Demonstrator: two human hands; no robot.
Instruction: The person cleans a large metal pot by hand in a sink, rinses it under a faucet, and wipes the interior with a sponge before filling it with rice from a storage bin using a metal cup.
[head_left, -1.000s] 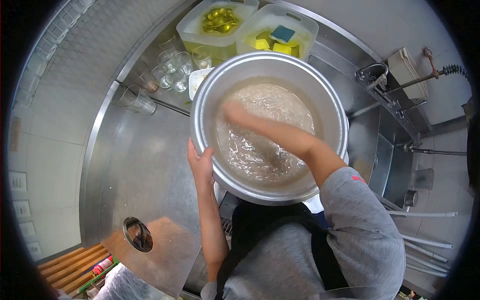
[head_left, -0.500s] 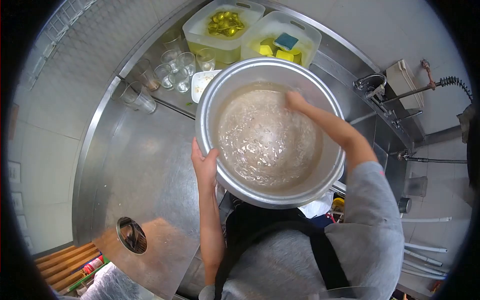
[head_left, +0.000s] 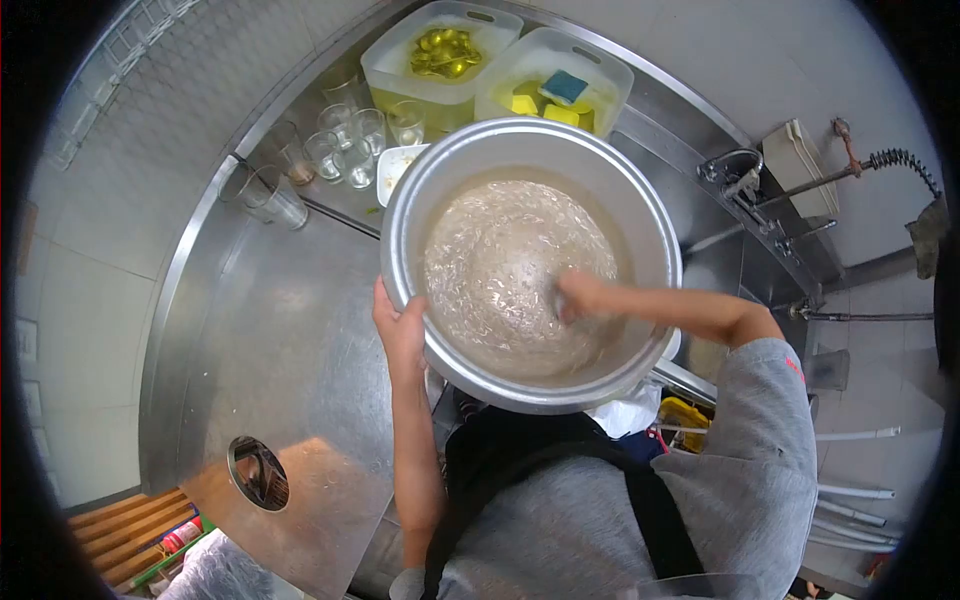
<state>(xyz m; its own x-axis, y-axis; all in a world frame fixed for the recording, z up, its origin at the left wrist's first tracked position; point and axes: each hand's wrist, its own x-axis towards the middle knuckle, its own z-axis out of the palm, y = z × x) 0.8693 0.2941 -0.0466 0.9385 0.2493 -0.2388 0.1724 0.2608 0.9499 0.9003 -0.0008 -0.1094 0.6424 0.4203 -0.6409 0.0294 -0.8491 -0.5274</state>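
A large round metal pot (head_left: 655, 215) holds cloudy, beige-white water (head_left: 500, 245) with a rippled, swirling surface. My left hand (head_left: 402, 332) grips the pot's left rim, thumb over the top and fingers around the outside. Reaching in from the right, my right hand (head_left: 583, 297) dips into the water near the middle of the pot. Its fingers are blurred and partly under the surface, so what they hold, if anything, does not show. Whatever lies at the bottom of the pot is hidden by the cloudy water.
Behind the pot stand two plastic tubs (head_left: 385, 60) of yellowish liquid, one with sponges (head_left: 563, 88). Several glasses (head_left: 355, 160) and a white dish (head_left: 392, 178) are at the back left. A steel counter (head_left: 310, 350) with a round hole lies left; taps (head_left: 740, 180) are right.
My right hand has swept from the far side of the pot toward the near middle, and the water's swirl has shifted. My left hand keeps its hold on the rim.
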